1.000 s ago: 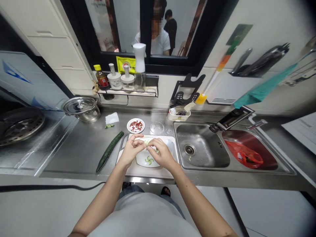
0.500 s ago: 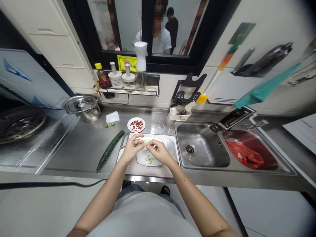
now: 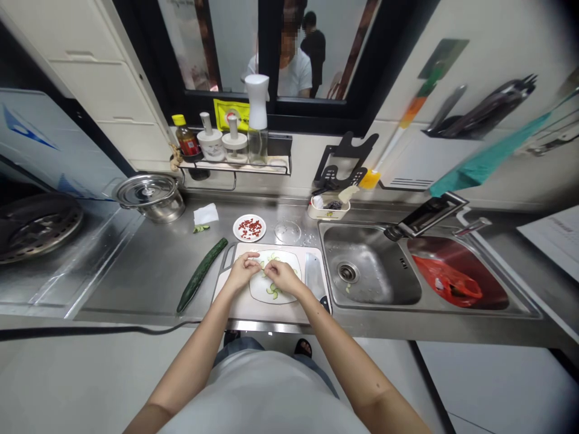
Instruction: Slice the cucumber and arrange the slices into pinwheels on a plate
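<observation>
Over a white plate (image 3: 289,263) on the cutting board (image 3: 253,312), my left hand (image 3: 241,271) and my right hand (image 3: 281,275) are close together with fingers pinched. Between their fingertips is a small pale-green piece, probably a cucumber slice. Curved cucumber slices (image 3: 274,291) form a small pinwheel on the plate's near part, and more lie near its far rim. A cleaver (image 3: 313,272) rests on the board's right side. The whole cucumber (image 3: 201,275) lies left of the board. A small dish (image 3: 249,236) of red pieces stands behind it.
A lidded steel pot (image 3: 158,202) and a white tissue (image 3: 206,213) stand at the back left. Right of the board is a double sink (image 3: 375,265) with a red bag (image 3: 452,283). A condiment rack (image 3: 235,166) hangs behind.
Both hands have shifted slightly left and down over the plate. More of the slices near the plate's far rim and of the cleaver's handle now show.
</observation>
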Demonstrator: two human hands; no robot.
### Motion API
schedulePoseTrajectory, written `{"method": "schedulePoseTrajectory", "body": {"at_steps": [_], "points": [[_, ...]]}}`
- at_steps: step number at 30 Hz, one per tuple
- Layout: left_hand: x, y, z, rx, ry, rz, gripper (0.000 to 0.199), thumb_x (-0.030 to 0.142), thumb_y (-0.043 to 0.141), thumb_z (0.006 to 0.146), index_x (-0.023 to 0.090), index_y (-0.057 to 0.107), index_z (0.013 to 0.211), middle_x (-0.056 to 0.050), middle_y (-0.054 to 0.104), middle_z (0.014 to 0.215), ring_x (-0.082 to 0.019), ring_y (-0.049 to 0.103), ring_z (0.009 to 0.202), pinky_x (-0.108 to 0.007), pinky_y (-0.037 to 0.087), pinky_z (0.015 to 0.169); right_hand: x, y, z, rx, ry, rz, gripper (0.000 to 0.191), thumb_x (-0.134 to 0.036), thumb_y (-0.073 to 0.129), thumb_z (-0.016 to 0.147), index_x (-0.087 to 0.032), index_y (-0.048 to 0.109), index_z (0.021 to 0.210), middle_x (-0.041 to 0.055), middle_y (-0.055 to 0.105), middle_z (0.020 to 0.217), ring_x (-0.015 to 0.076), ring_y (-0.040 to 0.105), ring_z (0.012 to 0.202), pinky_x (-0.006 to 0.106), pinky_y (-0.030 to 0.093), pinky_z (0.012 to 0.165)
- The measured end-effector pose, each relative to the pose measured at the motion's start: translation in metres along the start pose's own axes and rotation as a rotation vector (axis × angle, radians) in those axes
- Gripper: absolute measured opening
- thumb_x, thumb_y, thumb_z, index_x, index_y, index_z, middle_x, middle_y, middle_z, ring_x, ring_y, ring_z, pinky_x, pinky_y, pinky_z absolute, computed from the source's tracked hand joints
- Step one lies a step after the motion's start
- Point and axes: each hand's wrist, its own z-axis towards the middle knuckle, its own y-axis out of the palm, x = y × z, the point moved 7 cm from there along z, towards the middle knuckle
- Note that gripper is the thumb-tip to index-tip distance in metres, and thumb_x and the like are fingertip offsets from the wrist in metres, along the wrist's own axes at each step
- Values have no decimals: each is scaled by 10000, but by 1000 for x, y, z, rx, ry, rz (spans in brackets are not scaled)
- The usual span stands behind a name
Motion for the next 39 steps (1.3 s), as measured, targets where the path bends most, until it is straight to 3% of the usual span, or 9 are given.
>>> {"method": "schedulePoseTrajectory", "body": {"at_steps": [8,16,20,31,39], "points": [[-26,-6,16,9,10,142,359,212,703,604,146,598,940,20,644,643,-119,597,623,-236,440,657,22,15,8,-36,110,-68,119,-167,544,829,-171,653,782,16,676,731,131,592,661,216,392,612],[-24,-6,18,66,-5,749,310,143,603,729,217,636,1028,9,696,825,-150,625,821,-280,437,809,32,27,14,-114,234,-256,146,-200,534,870,-166,674,853,41,705,855,132,605,771,201,358,642],[-21,-2,19,57,1,930,315,172,568,783,233,635,1085,-12,703,910,-175,618,913,-305,414,865,31,30,16,-127,261,-349,176,-229,503,898,-173,670,899,47,699,902,136,597,800,206,336,638],[-25,7,21,-4,100,1181,271,204,535,840,241,663,1077,-57,696,994,-222,566,997,-355,349,911,31,38,17,-124,272,-485,204,-274,441,937,-210,628,986,51,682,965,158,587,871,235,320,673],[-27,6,19,-11,135,1225,219,234,538,852,245,703,996,-68,673,1033,-237,527,1047,-362,344,914,32,40,15,-113,253,-509,214,-287,410,950,-230,601,1031,37,674,1009,155,583,882,240,325,692]]}}
